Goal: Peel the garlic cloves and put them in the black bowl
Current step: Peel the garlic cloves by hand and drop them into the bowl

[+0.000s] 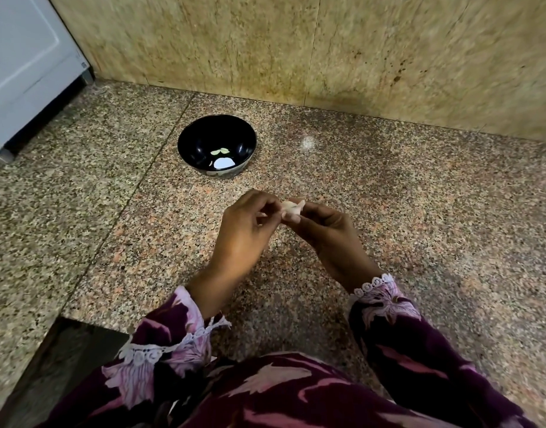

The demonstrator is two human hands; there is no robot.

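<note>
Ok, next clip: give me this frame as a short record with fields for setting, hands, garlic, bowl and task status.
setting: speckled granite counter against a stone wall
left hand: pinches the garlic clove
right hand: pinches the same clove from the other side
garlic clove: held above the counter, papery skin still on it
black bowl: behind the hands, a few pale pieces inside
status: peeling under way, this clove not yet in the bowl

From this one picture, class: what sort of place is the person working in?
Probably a home kitchen. A speckled granite counter meets a stone-tiled wall, a white appliance stands at the left, and both hands work garlic near a black bowl.
</note>
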